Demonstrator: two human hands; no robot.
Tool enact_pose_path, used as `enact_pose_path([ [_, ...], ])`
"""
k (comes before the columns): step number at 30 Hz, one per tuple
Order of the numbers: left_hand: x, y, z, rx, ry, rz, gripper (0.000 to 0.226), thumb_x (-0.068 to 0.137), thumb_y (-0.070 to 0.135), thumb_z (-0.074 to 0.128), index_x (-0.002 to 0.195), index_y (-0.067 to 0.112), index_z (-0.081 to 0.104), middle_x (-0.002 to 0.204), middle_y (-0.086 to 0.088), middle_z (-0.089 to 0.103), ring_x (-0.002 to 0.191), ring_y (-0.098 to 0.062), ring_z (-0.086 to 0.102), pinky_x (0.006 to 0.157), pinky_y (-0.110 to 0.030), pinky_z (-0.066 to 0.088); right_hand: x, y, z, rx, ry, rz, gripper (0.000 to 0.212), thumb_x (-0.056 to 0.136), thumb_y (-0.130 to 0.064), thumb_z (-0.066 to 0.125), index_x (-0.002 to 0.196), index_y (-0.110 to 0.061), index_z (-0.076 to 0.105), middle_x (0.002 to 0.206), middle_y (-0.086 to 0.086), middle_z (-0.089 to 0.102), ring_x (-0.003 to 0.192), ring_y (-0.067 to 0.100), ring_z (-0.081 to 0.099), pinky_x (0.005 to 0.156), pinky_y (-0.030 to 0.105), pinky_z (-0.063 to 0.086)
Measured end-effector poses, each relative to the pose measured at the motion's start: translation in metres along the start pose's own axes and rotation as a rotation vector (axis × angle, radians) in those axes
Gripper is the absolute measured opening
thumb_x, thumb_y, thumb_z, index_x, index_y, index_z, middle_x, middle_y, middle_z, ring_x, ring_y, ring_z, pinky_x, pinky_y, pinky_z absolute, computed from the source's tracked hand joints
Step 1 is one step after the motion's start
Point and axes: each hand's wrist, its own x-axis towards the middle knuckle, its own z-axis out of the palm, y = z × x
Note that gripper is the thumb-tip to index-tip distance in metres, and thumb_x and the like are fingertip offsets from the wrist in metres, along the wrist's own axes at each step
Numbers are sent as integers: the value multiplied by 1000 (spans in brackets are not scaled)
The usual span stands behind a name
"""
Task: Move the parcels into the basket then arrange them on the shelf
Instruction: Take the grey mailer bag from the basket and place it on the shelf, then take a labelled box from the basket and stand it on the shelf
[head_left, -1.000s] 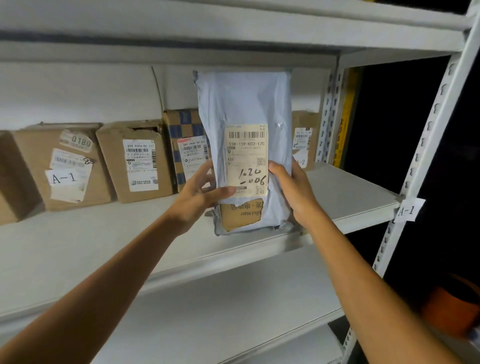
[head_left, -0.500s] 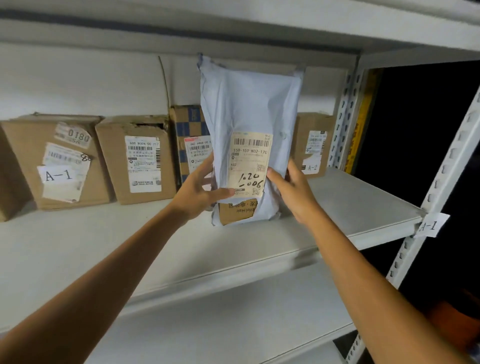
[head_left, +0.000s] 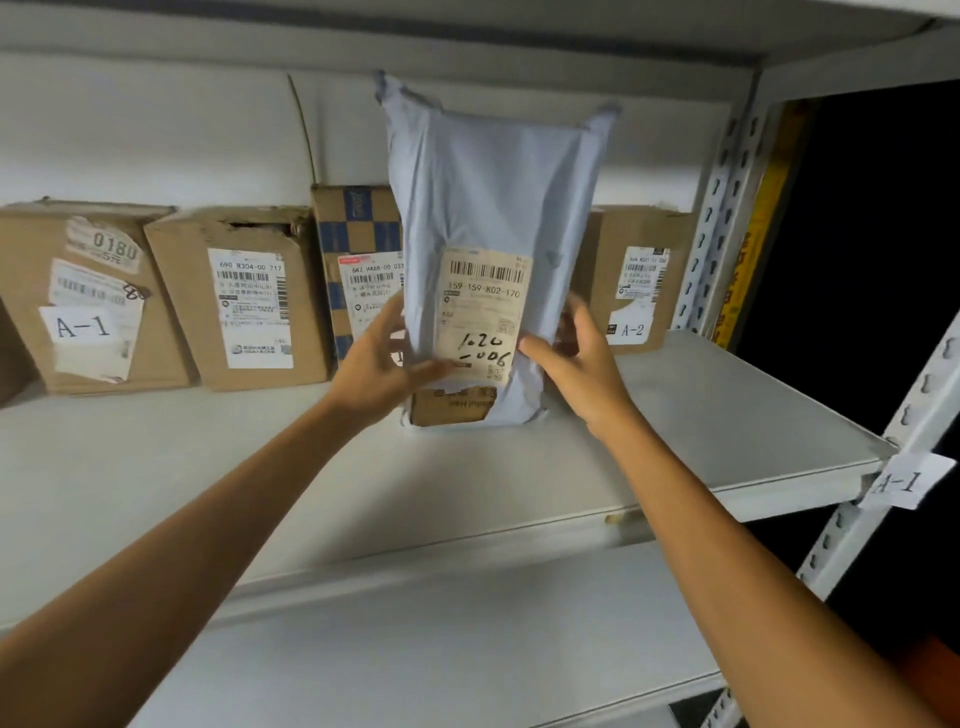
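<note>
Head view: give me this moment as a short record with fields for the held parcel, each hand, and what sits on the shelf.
held parcel: grey parcel, upright, label facing the camera, bottom edge at the shelf
left: left hand grips its left edge, thumb in front
right: right hand holds its right edge, thumb on the label
row behind: A-1 box, torn-top box, checkered box, A-2 box
post tag: paper tag reading A-1

Grey mailer parcel (head_left: 493, 208): upright, white label facing out, base on the shelf (head_left: 727, 415), lower sides held between left fingers (head_left: 385, 325) and right fingers (head_left: 577, 325).
Cardboard box parcels (head_left: 249, 296): row behind the fingers.
</note>
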Motion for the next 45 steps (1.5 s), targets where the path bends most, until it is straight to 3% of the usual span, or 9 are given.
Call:
enact_pose_path([
  [3, -7, -1, -18, 6, 45, -46, 86, 61, 33, 86, 133, 30, 40, 123, -1, 58, 105, -20, 63, 78, -40, 59, 9, -4, 14, 28, -54, -1, 58, 74, -21, 77, 124, -24, 49, 109, 2, 66, 97, 18, 67, 85, 39, 58],
  [7, -17, -2, -44, 74, 106, -83, 94, 58, 39, 84, 137, 27, 34, 123, 0, 58, 109, -22, 60, 83, -39, 57, 13, -9, 43, 8, -120, 0, 62, 66, -35, 73, 122, -30, 48, 110, -8, 65, 100, 20, 67, 86, 36, 57],
  [11, -18, -11, -60, 93, 129, -145, 68, 77, 20, 78, 130, 38, 40, 120, 3, 61, 111, -23, 60, 86, -44, 56, 18, -7, 72, -63, -128, -13, 51, 85, -26, 71, 131, -20, 49, 122, -1, 62, 105, 14, 58, 80, 20, 46],
  [16, -13, -19, -58, 123, 227, -228, 58, 81, 18, 74, 131, 22, 45, 128, -5, 59, 107, -28, 63, 82, -49, 57, 20, -8, 84, -116, -79, -32, 41, 87, -22, 69, 124, -11, 53, 112, -1, 59, 100, 13, 54, 82, 24, 42],
  [24, -34, -20, -57, 164, 244, -180, 35, 88, 12, 67, 118, 10, 50, 117, -5, 64, 91, -21, 68, 67, -39, 60, 6, -15, 86, -163, 18, 5, 28, 85, -20, 71, 108, -8, 61, 94, -4, 62, 80, 6, 56, 59, 4, 40],
  [31, -67, -8, -81, 305, 249, 5, 34, 86, 14, 66, 116, 15, 50, 107, -2, 60, 95, -22, 63, 81, -39, 57, -42, -35, 86, -147, 42, 107, 56, 86, -25, 73, 134, -17, 48, 111, -9, 55, 101, 10, 59, 77, 15, 46],
  [36, -91, 2, -86, 288, -51, 104, 31, 90, 15, 59, 121, 18, 54, 121, -3, 62, 104, -21, 62, 90, -41, 54, -97, -63, 93, -283, 86, 181, 64, 89, -40, 67, 145, -25, 40, 148, 0, 43, 132, 18, 44, 101, 27, 37],
  [40, -109, 12, -75, 336, -310, 103, 51, 91, 25, 59, 140, 22, 44, 145, -2, 45, 135, -20, 39, 111, -39, 33, -153, -88, 92, -441, 122, 194, 70, 89, -42, 66, 149, -25, 34, 155, -1, 34, 142, 17, 32, 105, 24, 28],
  [45, -138, 45, -41, 520, -535, 252, 72, 81, 54, 42, 148, 34, 25, 157, -5, 24, 145, -25, 18, 117, -47, 17, -233, -109, 54, -762, 155, 362, 82, 88, -58, 58, 155, -32, 18, 164, 3, 6, 149, 29, 5, 119, 46, 16],
])
